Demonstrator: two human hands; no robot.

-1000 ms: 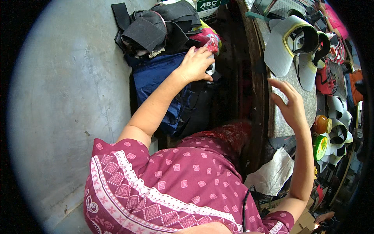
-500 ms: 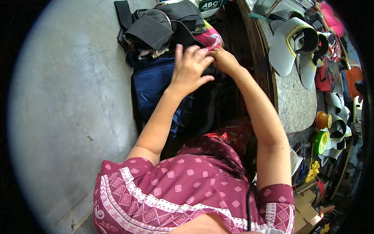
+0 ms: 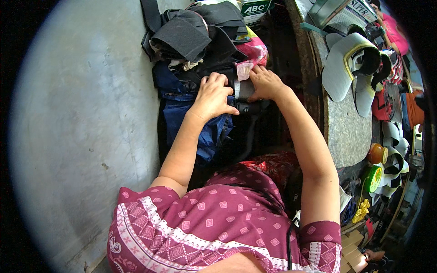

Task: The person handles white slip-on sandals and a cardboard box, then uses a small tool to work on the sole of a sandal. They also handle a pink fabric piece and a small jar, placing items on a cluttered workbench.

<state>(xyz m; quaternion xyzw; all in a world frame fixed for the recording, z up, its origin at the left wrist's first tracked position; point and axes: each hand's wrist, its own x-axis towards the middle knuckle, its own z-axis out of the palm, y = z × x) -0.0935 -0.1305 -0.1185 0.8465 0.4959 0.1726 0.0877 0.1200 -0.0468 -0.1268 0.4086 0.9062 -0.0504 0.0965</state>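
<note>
My left hand [image 3: 211,97] lies over black and dark blue material, its fingers bent down and its thumb held well apart. Below and beside it hangs crumpled dark blue sheeting [image 3: 180,125]. My right hand [image 3: 267,85] rests against the right side of a smooth grey piece [image 3: 245,89], fingers and thumb apart. A dark fitting [image 3: 248,108] shows just under that piece. Pink patterned cloth [image 3: 253,51] touches the area above my right fingertips. Beyond both hands is a heap of black strap-like strips [image 3: 189,34]. What lies under my left fingertips is hidden.
A grey slab surface [image 3: 91,113] fills the left. On the right, a worn bench [image 3: 348,141] carries white and black shoe-upper-like pieces [image 3: 339,68] and a metal can [image 3: 334,16]. A green-and-white box [image 3: 255,11] stands behind the heap. A person in pink [image 3: 393,34] is at the far right.
My left hand has come down from spread fingers onto the dark material. My right hand has opened from a closed pose by the pink cloth, and the grey piece now shows between my hands.
</note>
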